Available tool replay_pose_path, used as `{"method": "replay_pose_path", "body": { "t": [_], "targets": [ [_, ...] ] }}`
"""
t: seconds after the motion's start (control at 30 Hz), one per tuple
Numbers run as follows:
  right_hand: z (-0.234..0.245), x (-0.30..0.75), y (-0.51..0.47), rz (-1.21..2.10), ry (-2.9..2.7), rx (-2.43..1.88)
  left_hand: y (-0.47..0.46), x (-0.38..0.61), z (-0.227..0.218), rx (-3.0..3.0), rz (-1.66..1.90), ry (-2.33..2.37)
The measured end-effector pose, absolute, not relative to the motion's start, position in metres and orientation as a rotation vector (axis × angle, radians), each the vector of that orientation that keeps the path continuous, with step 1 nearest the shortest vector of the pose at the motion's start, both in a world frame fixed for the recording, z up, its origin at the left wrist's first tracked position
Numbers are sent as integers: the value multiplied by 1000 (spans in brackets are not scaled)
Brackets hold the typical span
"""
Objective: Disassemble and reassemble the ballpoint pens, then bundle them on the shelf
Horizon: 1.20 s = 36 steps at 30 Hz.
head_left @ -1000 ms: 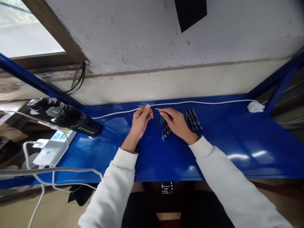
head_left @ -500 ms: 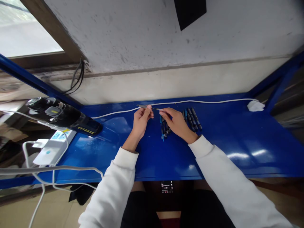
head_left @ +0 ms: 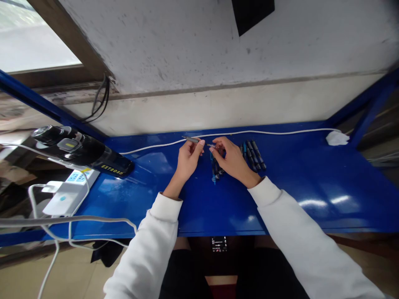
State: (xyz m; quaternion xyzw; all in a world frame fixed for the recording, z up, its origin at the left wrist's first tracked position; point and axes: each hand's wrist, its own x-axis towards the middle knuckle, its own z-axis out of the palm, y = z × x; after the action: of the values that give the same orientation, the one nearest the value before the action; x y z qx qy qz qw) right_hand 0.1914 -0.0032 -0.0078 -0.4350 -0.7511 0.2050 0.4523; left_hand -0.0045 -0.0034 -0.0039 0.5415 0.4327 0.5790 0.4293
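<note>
My left hand [head_left: 188, 160] is closed in a pinch on a thin grey pen barrel [head_left: 190, 139], held above the blue shelf [head_left: 149, 182]. My right hand [head_left: 232, 160] is closed too, its fingertips pinching the slim tip end of that same pen [head_left: 211, 145], right beside my left thumb. Under my right hand lies a small pile of blue and black pens [head_left: 215, 169]. A second row of dark blue pens [head_left: 253, 155] lies just right of that hand.
A white cable [head_left: 268, 133] runs along the back of the shelf to a white plug [head_left: 337, 138] at the far right. A black hand-held tool [head_left: 82, 151] lies at the left, with a white power strip [head_left: 67, 193] and loose white cords beside it.
Both hands have drawn closer together, the right hand's fingers moving left along the pen toward the left thumb. The pen has tilted slightly.
</note>
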Motion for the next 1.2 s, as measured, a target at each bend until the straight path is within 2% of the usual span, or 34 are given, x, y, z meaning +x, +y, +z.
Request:
{"method": "replay_pose_path", "body": {
  "t": [1.2],
  "targets": [
    [-6, 191, -6, 555, -1859, -968, -6, -3, 2, 1134, 1427, 958]
  ]
}}
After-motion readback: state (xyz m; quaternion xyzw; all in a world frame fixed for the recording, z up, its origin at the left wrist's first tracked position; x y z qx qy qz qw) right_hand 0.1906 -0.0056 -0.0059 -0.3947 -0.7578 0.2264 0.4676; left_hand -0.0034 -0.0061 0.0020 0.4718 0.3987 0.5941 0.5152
